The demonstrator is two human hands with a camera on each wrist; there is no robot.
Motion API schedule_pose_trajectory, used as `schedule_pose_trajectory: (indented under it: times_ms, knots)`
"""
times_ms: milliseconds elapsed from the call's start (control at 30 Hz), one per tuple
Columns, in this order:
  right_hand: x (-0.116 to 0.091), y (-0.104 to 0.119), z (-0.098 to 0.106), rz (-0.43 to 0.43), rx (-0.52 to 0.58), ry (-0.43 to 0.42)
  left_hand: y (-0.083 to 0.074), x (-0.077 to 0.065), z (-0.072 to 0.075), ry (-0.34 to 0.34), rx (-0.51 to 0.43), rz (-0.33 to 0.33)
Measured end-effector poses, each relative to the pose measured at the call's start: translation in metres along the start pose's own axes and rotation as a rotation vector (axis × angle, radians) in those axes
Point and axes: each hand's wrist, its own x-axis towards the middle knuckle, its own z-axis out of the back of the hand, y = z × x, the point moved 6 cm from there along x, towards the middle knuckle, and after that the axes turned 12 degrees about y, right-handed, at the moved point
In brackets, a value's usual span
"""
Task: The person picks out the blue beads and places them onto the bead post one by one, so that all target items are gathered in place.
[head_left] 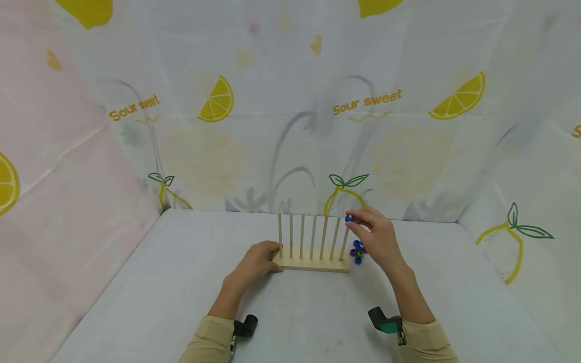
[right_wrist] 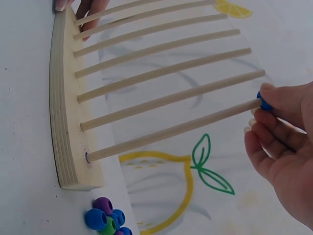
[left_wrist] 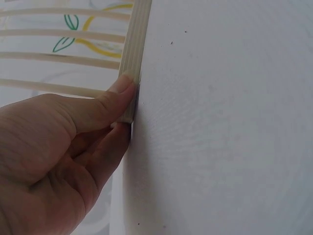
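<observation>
In the head view, the left grip (head_left: 255,260) pinches one end of the wooden base (head_left: 313,265) on the surface (head_left: 181,302), likely steadying it; the base runs left to right, pegs (head_left: 313,237) pointing up. The right grip (head_left: 378,236), narrowed to thumb and fingertips, holds a blue bead (head_left: 348,219) at the rightmost peg's tip. Left wrist: thumb and fingers flank the base. Right wrist: loose beads (right_wrist: 96,219) lie just beside its far end

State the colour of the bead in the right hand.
The bead is blue, clearest in the right wrist view.

The lemon-printed backdrop (head_left: 281,65) reads "Sour sweet" (head_left: 367,102) twice in orange.
</observation>
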Motion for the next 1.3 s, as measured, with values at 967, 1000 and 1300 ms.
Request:
schedule_pose_trajectory:
  times_ms: [967, 1000, 1300]
  knots:
    - [-0.008, -0.029, -0.019, -0.213, 0.012, 0.233, -0.004, -0.002, 0.001, -0.004, -0.013, 0.000]
    - [-0.008, -0.030, -0.021, -0.225, 0.021, 0.243, -0.004, -0.002, 0.001, -0.003, -0.012, 0.001]
    - [-0.011, -0.037, -0.028, -0.233, 0.017, 0.304, -0.004, -0.002, 0.001, 0.002, -0.003, 0.014]
